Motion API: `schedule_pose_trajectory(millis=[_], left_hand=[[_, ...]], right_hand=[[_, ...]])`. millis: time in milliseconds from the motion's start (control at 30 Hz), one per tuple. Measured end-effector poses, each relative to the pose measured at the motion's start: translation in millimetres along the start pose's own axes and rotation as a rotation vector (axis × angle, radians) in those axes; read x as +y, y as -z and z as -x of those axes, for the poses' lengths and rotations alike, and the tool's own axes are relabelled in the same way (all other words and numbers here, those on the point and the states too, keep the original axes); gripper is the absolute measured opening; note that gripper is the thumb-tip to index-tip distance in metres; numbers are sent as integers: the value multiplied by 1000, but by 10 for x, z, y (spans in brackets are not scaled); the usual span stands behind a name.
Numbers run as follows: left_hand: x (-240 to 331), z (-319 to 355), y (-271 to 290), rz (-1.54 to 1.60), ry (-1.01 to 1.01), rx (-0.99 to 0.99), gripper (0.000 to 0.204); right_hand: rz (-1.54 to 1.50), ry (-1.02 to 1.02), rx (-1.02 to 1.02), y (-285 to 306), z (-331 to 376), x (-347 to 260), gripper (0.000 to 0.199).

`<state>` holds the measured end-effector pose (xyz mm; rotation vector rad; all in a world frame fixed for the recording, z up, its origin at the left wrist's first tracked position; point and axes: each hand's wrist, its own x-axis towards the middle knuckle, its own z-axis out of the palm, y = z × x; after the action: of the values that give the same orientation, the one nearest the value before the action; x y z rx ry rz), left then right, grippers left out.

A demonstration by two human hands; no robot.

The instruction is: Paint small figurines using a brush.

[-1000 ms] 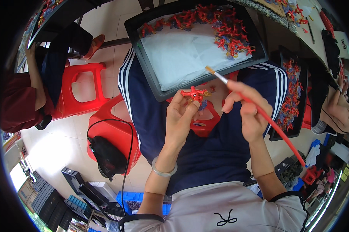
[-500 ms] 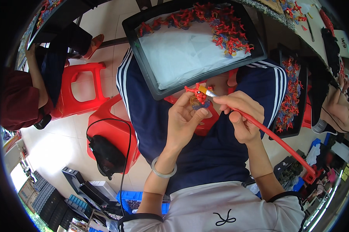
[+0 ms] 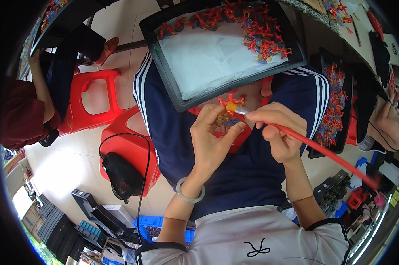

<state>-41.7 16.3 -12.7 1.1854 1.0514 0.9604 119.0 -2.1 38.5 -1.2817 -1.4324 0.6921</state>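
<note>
The person is sitting with a black tray (image 3: 164, 66) resting across the lap, lined with white paper (image 3: 212, 57) and carrying a scatter of small red and blue figurines (image 3: 261, 31) along its far edge. The left hand (image 3: 212, 141) is raised just in front of the tray's near rim, its fingers curling closed around a small red figurine (image 3: 229, 102) with an orange patch, which is sitting at the fingertips; a pale bangle (image 3: 190, 191) is circling that wrist. The right hand (image 3: 279, 132) is pinching a long red-handled paintbrush (image 3: 323, 150) near its metal collar, grip closed on the handle, and the brush tip is touching the orange patch of the figurine. The handle is slanting away to the lower right, past the right knee. Beside the right thigh a second black tray (image 3: 314, 152) is holding more red figurines (image 3: 332, 115). To the left, two red plastic stools (image 3: 120, 141) are standing on the tiled floor, the nearer one carrying a black device with a cable (image 3: 122, 174). Another person in a dark red top (image 3: 18, 115) is sitting at the far left, and another person's arm (image 3: 387, 119) is showing at the right edge.
</note>
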Motion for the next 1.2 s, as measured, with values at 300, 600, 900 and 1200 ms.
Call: schedule_pose_trajectory(millis=[300,600,900,1200], left_hand=[[48,38,-16,136,39,-37,40],[171,46,-80,-442,-170,30,45],[38,7,-34,587,181,-169,61],[125,12,-28,460,180,-234,50]], right_hand=[[160,73,7,47,-128,65,10],[-206,-341,22,-224,-18,73,18],[-525,-466,129,-150,-7,121,22],[-504,-422,151,-154,21,123,21]])
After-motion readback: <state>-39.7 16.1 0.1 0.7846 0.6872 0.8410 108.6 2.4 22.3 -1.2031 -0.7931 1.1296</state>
